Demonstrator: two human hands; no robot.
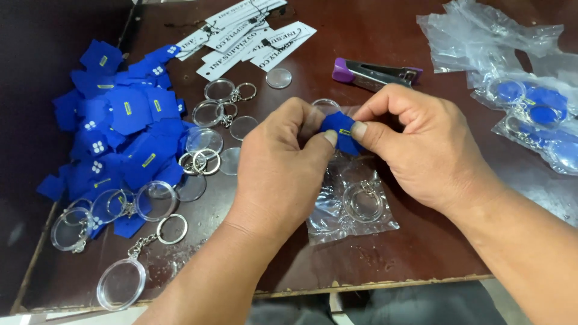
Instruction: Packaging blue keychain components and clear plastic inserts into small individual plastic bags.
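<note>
Head view: left hand (280, 159) and right hand (415, 141) pinch a blue paper insert (341, 132) between fingertips; a clear plastic pouch (349, 201) lies at six o'clock.

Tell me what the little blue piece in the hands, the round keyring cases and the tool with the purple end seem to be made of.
The blue piece, pinched by the left hand and right hand, looks like thin matte card or paper: flat, dull, folded edges. The round cases look like clear glossy plastic, see-through with bright rims, on shiny metal rings. The stapler-like tool looks like bright metal with a purple plastic end.
</note>
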